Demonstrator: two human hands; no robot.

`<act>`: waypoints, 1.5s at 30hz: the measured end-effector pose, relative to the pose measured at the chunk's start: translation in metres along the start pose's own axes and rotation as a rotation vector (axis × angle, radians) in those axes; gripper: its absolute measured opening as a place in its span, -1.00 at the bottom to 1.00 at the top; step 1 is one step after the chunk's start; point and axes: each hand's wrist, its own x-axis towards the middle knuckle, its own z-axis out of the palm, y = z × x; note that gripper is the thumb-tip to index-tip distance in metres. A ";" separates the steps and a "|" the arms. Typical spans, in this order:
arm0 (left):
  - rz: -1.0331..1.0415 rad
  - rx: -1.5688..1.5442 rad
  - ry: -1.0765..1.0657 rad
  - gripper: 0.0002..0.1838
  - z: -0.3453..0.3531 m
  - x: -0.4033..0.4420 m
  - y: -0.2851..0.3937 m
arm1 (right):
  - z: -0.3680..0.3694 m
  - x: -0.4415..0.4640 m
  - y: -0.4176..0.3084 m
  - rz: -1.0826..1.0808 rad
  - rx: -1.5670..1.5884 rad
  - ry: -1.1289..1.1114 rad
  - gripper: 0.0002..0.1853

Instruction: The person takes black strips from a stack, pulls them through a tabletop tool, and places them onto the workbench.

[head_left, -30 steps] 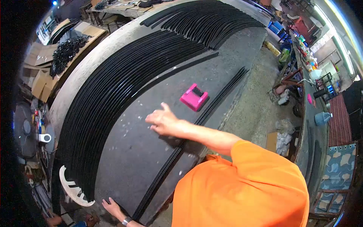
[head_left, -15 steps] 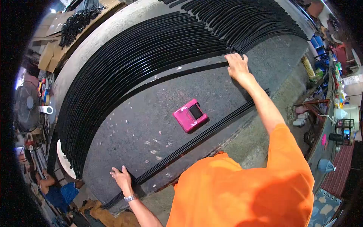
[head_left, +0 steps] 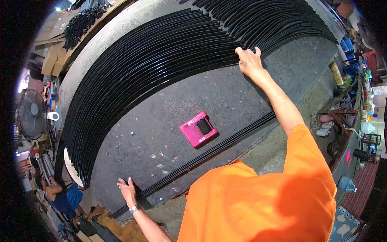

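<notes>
Long black strips (head_left: 133,72) lie side by side in a curved row across the dark table (head_left: 133,141). My right hand (head_left: 250,63) is at the right end of the nearest strip, thumb and fingers apart; whether the fingertips press on it is hard to tell. Several thin black strips (head_left: 209,154) lie bundled along the table's near edge. Close to the left part of that bundle, my left hand (head_left: 127,192) hovers or rests with fingers spread, holding nothing. Between the hands sits a pink box-like tool (head_left: 198,130) with a black insert.
A second group of black strips (head_left: 274,20) adjoins the row at the upper right. At left are a fan (head_left: 33,109) and a person (head_left: 60,197) in dark blue. Dark strips (head_left: 82,24) are heaped at upper left. A crowded bench (head_left: 354,121) stands at right.
A strip that lay apart from the row is now up against it. My right hand has moved away from me with it. My left hand has barely moved.
</notes>
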 end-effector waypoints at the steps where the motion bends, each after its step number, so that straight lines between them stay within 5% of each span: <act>1: 0.002 0.000 -0.001 -0.16 0.002 0.001 -0.004 | 0.003 0.001 0.001 -0.003 -0.005 0.002 -0.66; 5: 0.005 -0.003 -0.003 -0.16 0.002 -0.001 -0.004 | -0.002 0.003 -0.002 0.045 -0.013 -0.077 -0.63; 12: 0.020 -0.003 -0.012 -0.18 0.007 0.006 -0.008 | -0.009 -0.032 -0.009 -0.056 -0.107 0.227 -0.55; 22: 0.038 -0.001 -0.006 -0.20 0.005 0.010 -0.005 | 0.010 -0.148 -0.048 0.053 -0.045 -0.019 -0.55; 28: 0.142 -0.045 0.013 -0.25 -0.022 -0.013 0.017 | 0.000 -0.152 -0.062 0.094 -0.045 -0.173 -0.50; 29: 0.137 0.004 0.173 -0.23 0.002 -0.005 0.004 | -0.003 -0.150 -0.065 0.107 -0.093 -0.196 -0.49; 35: 0.033 -0.048 0.226 -0.27 0.009 -0.011 0.008 | 0.012 -0.143 -0.063 0.163 -0.185 -0.296 -0.46; 40: 0.128 -0.035 0.137 -0.55 -0.010 -0.051 0.054 | 0.002 -0.146 -0.066 0.129 -0.138 -0.273 -0.48; 45: 0.541 -0.609 0.087 -0.61 -0.011 -0.129 0.136 | -0.001 -0.146 -0.046 -0.029 -0.090 -0.236 -0.49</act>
